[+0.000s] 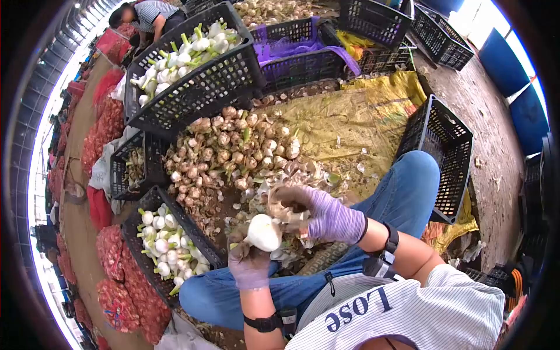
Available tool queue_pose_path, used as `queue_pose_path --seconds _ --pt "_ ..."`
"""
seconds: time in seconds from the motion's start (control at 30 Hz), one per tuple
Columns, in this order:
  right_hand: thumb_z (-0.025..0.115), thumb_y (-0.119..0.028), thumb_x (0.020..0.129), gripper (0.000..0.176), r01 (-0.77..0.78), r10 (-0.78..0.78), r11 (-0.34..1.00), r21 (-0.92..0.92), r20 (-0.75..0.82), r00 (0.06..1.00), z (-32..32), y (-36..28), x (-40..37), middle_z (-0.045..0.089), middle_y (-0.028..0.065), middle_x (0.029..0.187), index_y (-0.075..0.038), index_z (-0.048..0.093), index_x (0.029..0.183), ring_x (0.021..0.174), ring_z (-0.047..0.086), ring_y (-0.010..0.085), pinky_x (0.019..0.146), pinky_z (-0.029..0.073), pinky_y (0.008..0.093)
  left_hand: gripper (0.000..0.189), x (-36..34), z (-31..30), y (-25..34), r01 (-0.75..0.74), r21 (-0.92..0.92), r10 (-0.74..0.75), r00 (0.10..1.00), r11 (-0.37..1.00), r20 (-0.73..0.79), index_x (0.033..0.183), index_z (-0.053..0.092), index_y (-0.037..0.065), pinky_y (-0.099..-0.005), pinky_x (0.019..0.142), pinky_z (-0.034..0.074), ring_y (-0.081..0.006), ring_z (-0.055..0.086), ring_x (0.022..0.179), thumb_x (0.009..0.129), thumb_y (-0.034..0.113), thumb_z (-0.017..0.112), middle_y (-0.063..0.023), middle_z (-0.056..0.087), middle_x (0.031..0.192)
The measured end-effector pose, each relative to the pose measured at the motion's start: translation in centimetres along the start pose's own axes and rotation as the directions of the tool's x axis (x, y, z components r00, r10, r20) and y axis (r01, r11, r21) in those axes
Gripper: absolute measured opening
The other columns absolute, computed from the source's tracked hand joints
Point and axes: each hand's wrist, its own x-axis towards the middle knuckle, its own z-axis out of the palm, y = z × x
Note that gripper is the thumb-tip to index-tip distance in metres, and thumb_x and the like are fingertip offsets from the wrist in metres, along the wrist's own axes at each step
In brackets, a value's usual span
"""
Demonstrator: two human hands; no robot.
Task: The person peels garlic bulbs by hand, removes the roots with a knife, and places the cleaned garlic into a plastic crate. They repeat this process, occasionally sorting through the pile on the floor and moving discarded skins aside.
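Note:
A clean white garlic bulb (263,233) is held up in my left hand (249,263), whose gloved fingers close round its base. Just right of the bulb, my right hand (326,213), in a purple glove, has its fingers bent together over papery brown skin (284,211); motion blurs the fingertips. Beyond both hands lies a heap of unpeeled garlic (224,146) on the ground. To the left, a black crate (192,242) holds white bulbs with green stems.
A tilted black crate (204,93) of white garlic stands at the upper left. A black crate (461,157) is beside my right knee. Red mesh sacks (119,291) line the left. Another person (149,16) bends at the top left. A yellow sheet (332,122) covers ground ahead.

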Motion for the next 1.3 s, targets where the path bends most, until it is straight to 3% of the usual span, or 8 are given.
queue_pose_path --seconds 0.1,0.3,0.43,0.63,0.8,0.87,1.23,1.3 --pt "0.072 -0.034 0.067 0.064 0.129 -0.064 0.924 -0.360 0.188 0.980 0.3 -0.4 0.6 0.051 0.0173 0.109 -0.004 0.046 0.118 0.102 0.048 0.0321 0.089 0.038 0.0380 0.029 0.1 0.1 0.5 0.170 0.063 -0.150 0.958 0.983 -0.244 0.085 0.056 0.002 -0.0527 0.087 0.044 -0.0325 0.056 0.096 0.056 -0.001 0.054 -0.0121 0.059 0.090" --pt "0.064 -0.022 0.078 0.023 -0.146 0.105 0.977 0.157 0.247 0.963 1.9 2.6 0.1 0.055 0.0058 0.080 -0.004 0.052 0.086 0.070 0.053 0.0188 0.062 0.043 0.0292 0.028 1.4 -2.0 0.4 0.169 0.041 -0.159 0.972 0.985 -0.174 0.089 0.057 0.002 -0.0447 0.081 0.049 -0.0300 0.059 0.088 0.062 -0.004 0.059 -0.0141 0.060 0.091" --pt "0.064 -0.011 0.077 0.015 -0.431 0.320 0.774 0.465 0.300 0.899 2.1 5.7 -1.6 0.056 0.0028 0.076 -0.003 0.054 0.086 0.064 0.052 0.0092 0.057 0.044 0.0240 0.035 1.2 -1.7 6.2 -0.401 0.262 0.478 0.773 0.878 -0.417 0.097 0.053 0.001 -0.0288 0.064 0.050 -0.0246 0.059 0.078 0.063 -0.006 0.059 -0.0125 0.059 0.090" --pt "0.069 -0.018 0.071 0.025 -0.606 0.626 0.778 -0.165 0.140 0.767 -0.8 9.7 -1.4 0.062 0.0061 0.082 -0.005 0.060 0.091 0.078 0.058 0.0155 0.070 0.046 0.0286 0.043 1.6 -1.7 12.8 -0.145 0.980 0.947 0.271 -0.137 0.173 0.118 0.044 0.000 -0.0303 0.070 0.046 -0.0230 0.052 0.096 0.077 0.005 0.055 -0.0127 0.048 0.116" --pt "0.064 -0.013 0.067 0.031 -0.551 0.581 0.803 -0.228 0.091 0.809 -2.4 11.3 0.0 0.061 0.0156 0.087 -0.006 0.060 0.097 0.082 0.059 0.0314 0.071 0.047 0.0363 0.044 12.5 -3.1 7.8 0.062 0.996 0.631 0.771 0.063 -0.088 0.115 0.047 -0.001 -0.0293 0.081 0.045 -0.0219 0.049 0.105 0.073 0.003 0.061 -0.0135 0.049 0.118" --pt "0.065 -0.014 0.067 0.033 -0.546 0.569 0.807 -0.223 0.048 0.821 -2.4 12.7 -0.6 0.061 0.0157 0.089 -0.006 0.059 0.099 0.084 0.059 0.0314 0.073 0.047 0.0363 0.046 18.6 -9.6 7.1 0.095 0.962 0.467 0.883 -0.257 0.037 0.115 0.048 0.001 -0.0289 0.081 0.043 -0.0191 0.051 0.097 0.072 -0.001 0.062 -0.0120 0.049 0.117" --pt "0.058 -0.022 0.083 0.036 -0.585 0.592 0.802 0.124 -0.022 0.806 -3.3 13.2 0.2 0.059 0.0130 0.105 -0.004 0.053 0.114 0.092 0.059 0.0228 0.077 0.047 0.0317 0.056 29.3 -18.9 2.3 0.398 0.727 0.354 0.908 -0.559 -0.224 0.108 0.047 0.003 -0.0354 0.075 0.048 -0.0258 0.059 0.084 0.059 0.011 0.073 -0.0162 0.060 0.094" --pt "0.056 -0.024 0.084 0.038 -0.383 0.446 0.842 -0.379 0.091 0.890 -3.8 12.9 0.3 0.059 0.0133 0.105 -0.002 0.051 0.115 0.094 0.058 0.0224 0.081 0.046 0.0304 0.057 26.0 -14.2 1.9 0.393 0.771 0.350 0.907 -0.501 -0.235 0.111 0.046 0.004 -0.0348 0.070 0.050 -0.0255 0.059 0.077 0.060 0.006 0.070 -0.0147 0.058 0.095"
